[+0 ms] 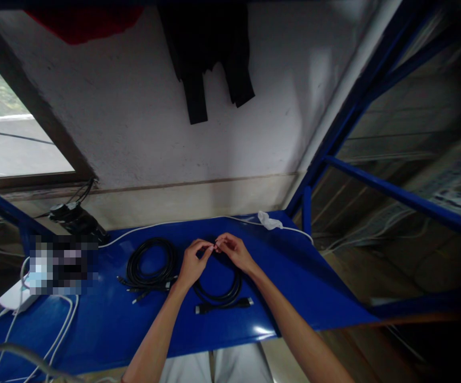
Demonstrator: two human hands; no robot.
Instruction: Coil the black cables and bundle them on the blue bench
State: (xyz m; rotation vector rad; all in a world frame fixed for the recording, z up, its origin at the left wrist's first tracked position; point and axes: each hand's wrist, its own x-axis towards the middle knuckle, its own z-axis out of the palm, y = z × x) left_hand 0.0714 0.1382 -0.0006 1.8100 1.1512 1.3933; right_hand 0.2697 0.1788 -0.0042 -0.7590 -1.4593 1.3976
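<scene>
A coiled black cable [236,287] with a wide, HDMI-like plug at each end lies on the blue table [310,298] in front of me. At the far side of this coil my left hand [194,259] and my right hand [232,251] meet, fingertips pinched close together. A small dark bit shows between them, too small to name; it may be a tie or part of the cable. Both wrists arch over the coil and hide some of its upper part. Left of my left hand rests a second black cable coil [131,268], its several plugs pointing toward the near side.
A white power strip [18,295] with white cords sits at the left, beside a blurred-out patch. Black wrapped objects [76,221] stand at the back left. A crumpled white scrap [269,221] lies by a white wire at the back. Blue frame bars [374,181] rise at right.
</scene>
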